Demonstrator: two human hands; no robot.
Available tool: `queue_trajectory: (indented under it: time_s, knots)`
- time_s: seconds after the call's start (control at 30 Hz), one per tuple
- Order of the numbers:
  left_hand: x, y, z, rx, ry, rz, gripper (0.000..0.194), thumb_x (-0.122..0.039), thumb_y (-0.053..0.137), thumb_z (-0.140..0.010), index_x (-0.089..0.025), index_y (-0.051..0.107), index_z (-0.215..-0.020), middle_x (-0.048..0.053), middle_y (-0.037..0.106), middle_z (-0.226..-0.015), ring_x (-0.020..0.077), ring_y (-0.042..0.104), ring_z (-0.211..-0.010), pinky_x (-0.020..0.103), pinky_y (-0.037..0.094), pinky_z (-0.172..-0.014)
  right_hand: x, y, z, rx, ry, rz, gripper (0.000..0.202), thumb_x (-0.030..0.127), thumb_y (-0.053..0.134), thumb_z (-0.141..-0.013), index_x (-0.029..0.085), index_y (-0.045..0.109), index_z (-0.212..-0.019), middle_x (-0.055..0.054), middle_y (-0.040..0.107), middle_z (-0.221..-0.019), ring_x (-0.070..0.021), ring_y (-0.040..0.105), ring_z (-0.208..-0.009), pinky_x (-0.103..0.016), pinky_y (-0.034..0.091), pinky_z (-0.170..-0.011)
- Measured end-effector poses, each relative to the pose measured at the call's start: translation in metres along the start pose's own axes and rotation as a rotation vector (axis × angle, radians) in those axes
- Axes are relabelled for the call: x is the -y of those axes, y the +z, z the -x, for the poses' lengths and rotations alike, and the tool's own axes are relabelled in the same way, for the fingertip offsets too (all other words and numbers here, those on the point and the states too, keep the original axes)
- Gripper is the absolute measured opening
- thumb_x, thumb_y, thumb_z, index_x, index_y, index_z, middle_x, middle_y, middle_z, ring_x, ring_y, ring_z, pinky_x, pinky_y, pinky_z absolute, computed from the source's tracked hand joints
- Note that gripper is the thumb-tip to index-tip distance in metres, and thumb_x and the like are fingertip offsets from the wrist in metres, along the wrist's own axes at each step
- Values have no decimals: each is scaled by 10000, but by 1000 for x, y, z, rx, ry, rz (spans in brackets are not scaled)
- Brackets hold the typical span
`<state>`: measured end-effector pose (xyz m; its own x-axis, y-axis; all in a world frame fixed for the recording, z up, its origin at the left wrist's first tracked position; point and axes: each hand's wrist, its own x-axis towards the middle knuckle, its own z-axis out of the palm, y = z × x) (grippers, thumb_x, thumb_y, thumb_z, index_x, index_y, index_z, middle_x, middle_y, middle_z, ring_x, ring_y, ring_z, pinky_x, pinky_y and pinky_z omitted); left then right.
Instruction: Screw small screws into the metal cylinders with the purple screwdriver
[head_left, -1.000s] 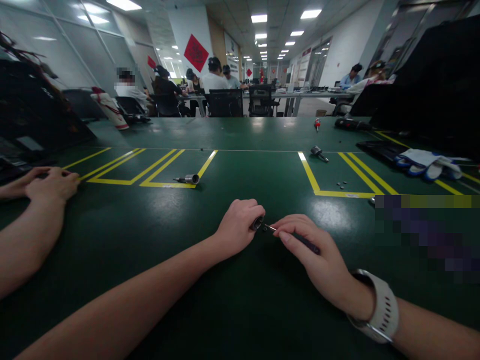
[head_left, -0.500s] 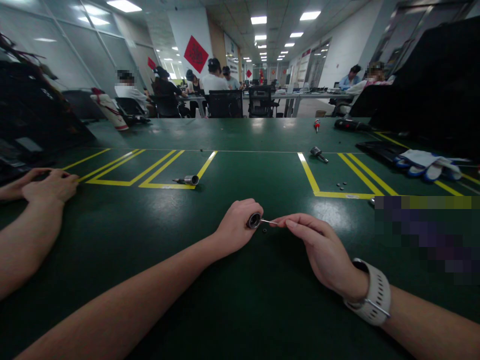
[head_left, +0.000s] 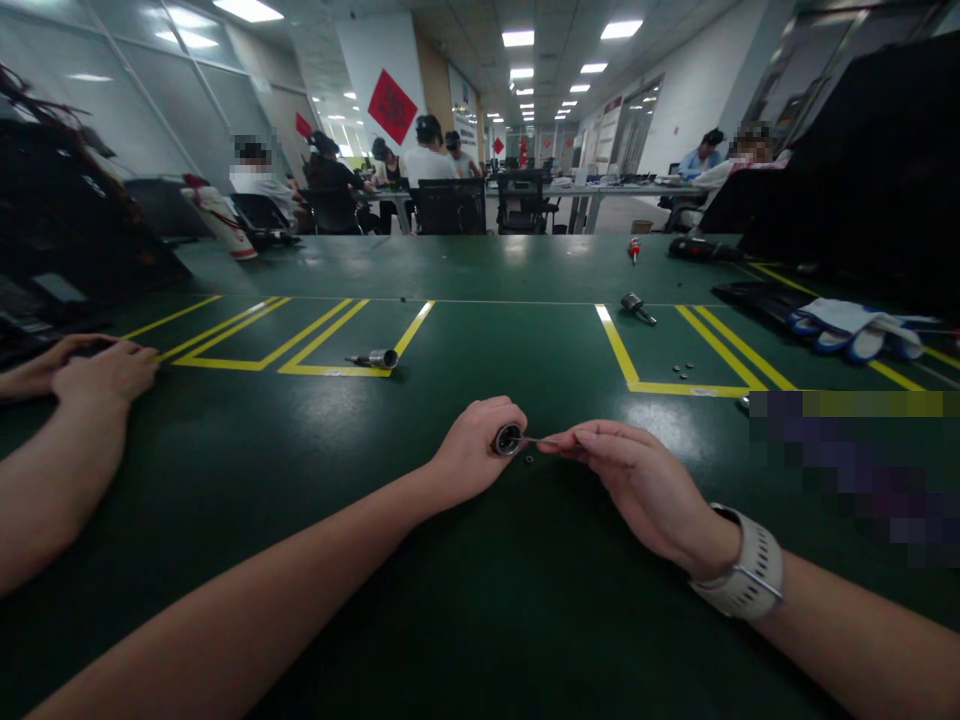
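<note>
My left hand is closed around a metal socket, its round hollow end turned toward me; the rest lies hidden in the fist. Between the fingertips of my right hand is a thin metal rod. The rod's far end reaches the socket's mouth, but I cannot tell how deep it goes. Just below the rod, a small dark nut-like piece lies on the green table.
Another socket with a shank lies left, a similar one right. Several small dark pieces sit inside yellow tape. Farther back are a red screwdriver and white-blue gloves. A co-worker's hands rest at far left.
My right hand has turned slightly, and its fingers have shifted along the rod. My left hand and the socket stay almost in place.
</note>
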<state>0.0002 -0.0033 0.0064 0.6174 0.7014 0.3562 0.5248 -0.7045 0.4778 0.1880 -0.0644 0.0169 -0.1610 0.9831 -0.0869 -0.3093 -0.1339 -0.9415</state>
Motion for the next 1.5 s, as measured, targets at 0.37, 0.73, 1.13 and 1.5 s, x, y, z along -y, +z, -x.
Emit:
queue_trajectory:
  time_s: [0.37, 0.73, 1.13, 1.5]
  knots:
    - [-1, 0, 1, 25, -1, -77, 76, -113, 506, -760, -166, 506, -705, -12, 524, -722, 134, 496, -703, 272, 353, -654, -2, 3, 5, -4, -73, 161, 147, 280, 587, -791, 195, 705, -814, -50, 705, -916, -206, 599, -941, -396, 399, -908]
    - [1, 1, -1, -17, -11, -17, 99, -168, 532, -781, -162, 498, -688, -14, 511, -702, 125, 490, -679, 255, 352, -620, -1, 1, 1, -25, -13, -23, 116, 235, 618, -736, 174, 715, -718, -59, 723, -819, -201, 628, -872, -387, 406, -907]
    - [3, 2, 0, -40, -143, -26, 75, -131, 580, -740, -165, 516, -720, -15, 545, -743, 133, 511, -696, 267, 391, -628, -5, -2, 2, -131, -99, 70, 142, 215, 573, -721, 175, 699, -672, -55, 710, -736, -217, 630, -810, -414, 418, -873]
    - [4, 4, -1, -40, -142, -16, 37, -142, 569, -730, -165, 540, -733, -9, 560, -738, 135, 519, -683, 262, 396, -612, -2, 4, 13, 15, -363, 448, 157, 266, 523, -844, 228, 675, -844, -43, 670, -980, -205, 594, -952, -393, 444, -861]
